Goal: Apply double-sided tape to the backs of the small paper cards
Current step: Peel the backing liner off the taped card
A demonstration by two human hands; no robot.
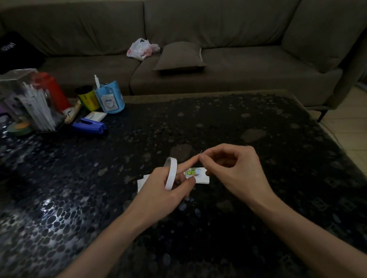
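Observation:
A thin white roll of double-sided tape (171, 173) hangs round the fingers of my left hand (160, 190), whose index finger points right. My right hand (229, 168) has its thumb and forefinger pinched together at that fingertip, apparently on the tape's end, which is too small to make out. Below the hands small paper cards (200, 176) lie on the dark pebble-patterned table (257, 154); one shows a green and yellow picture. More white cards (142, 182) stick out to the left of my left hand.
At the table's far left stand a blue pen holder (110, 98), a yellow can (88, 98), a red container (52, 90), a clear box of white sticks (35, 105) and a blue stapler (89, 126). A brown sofa (215, 54) with a plastic bag (142, 48) runs behind.

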